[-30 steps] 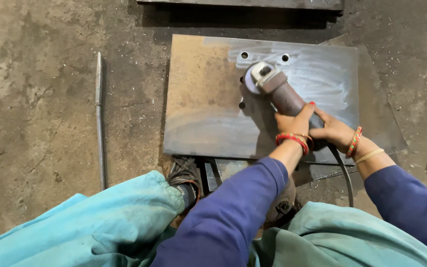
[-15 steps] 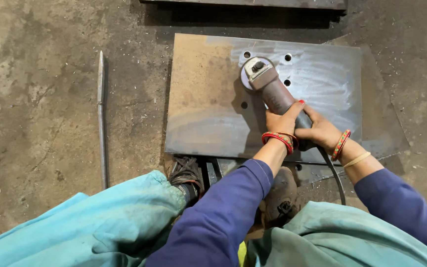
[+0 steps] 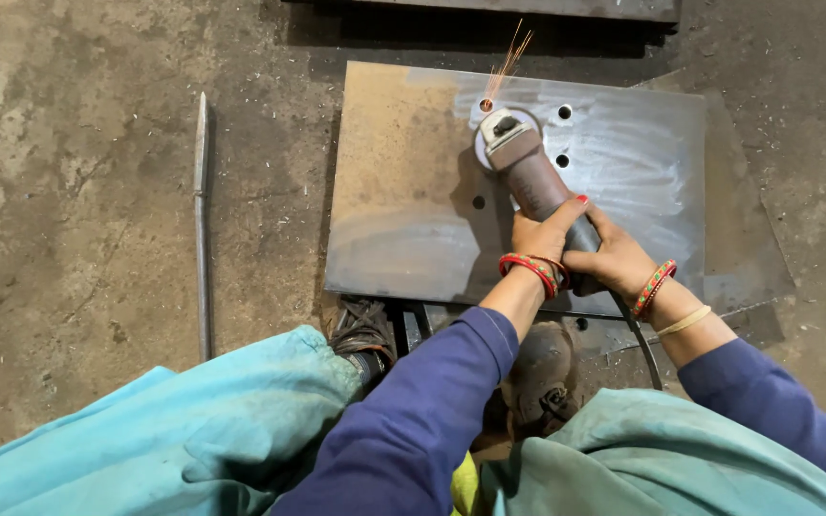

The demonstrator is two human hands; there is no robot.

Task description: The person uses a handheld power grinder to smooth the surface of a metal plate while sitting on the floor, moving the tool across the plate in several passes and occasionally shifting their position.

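The fingers of the left hand [image 3: 545, 232] curl around the dark body of an angle grinder [image 3: 535, 177], thumb on top, gripping it just behind the head; the fingers of the right hand [image 3: 612, 260] close around the rear of the same body at about four o'clock from the left, so the tail end of the tool is hidden under both palms. The grinder points toward eleven o'clock, and its disc [image 3: 495, 126] rests on a grey steel plate [image 3: 403, 191], with a thin spray of orange sparks [image 3: 509, 62] leaving at twelve o'clock. Most of the disc is covered by the guard and head, so its edge is hard to make out. Round holes [image 3: 564, 113] lie just beside the disc at three o'clock. A black cable [image 3: 644, 344] runs from under the right wrist toward six o'clock and vanishes behind a teal garment [image 3: 193, 440]. A worn shoe [image 3: 363, 330] shows partly under the plate's near edge. A thin metal rod [image 3: 203, 220] lies on the concrete floor [image 3: 69, 143], well apart at nine o'clock.
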